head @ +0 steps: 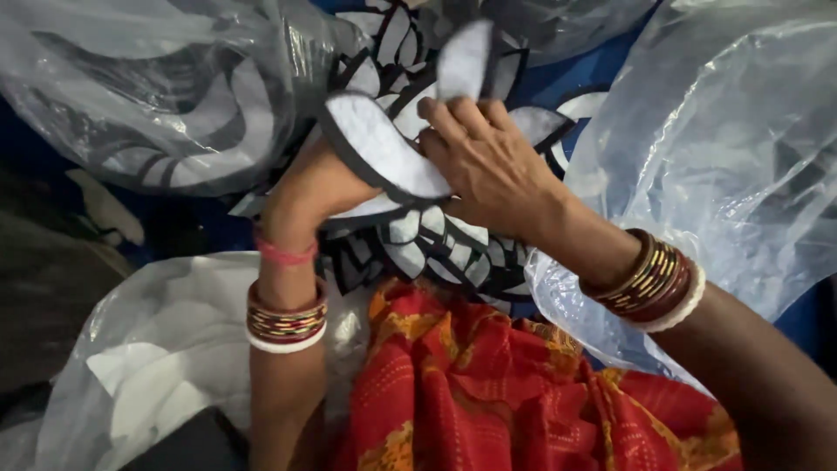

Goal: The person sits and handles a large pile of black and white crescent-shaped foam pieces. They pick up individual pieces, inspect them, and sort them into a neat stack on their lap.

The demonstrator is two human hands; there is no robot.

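Petal-shaped white fabric piece with black edging (384, 148) pinched between right hand (488, 166) and left hand (309, 187), long axis slanting up-left, fingers clamped.

We cannot see the fingers of our left hand (309, 187): they sit behind the white, black-edged cut-out piece (384, 148). Our right hand (488, 166) covers part of that piece. The clear plastic bag (724, 148) runs off the right edge, and the bag at top left (148, 87) blurs its contents. The dark object (187, 445) at the bottom is cut off.
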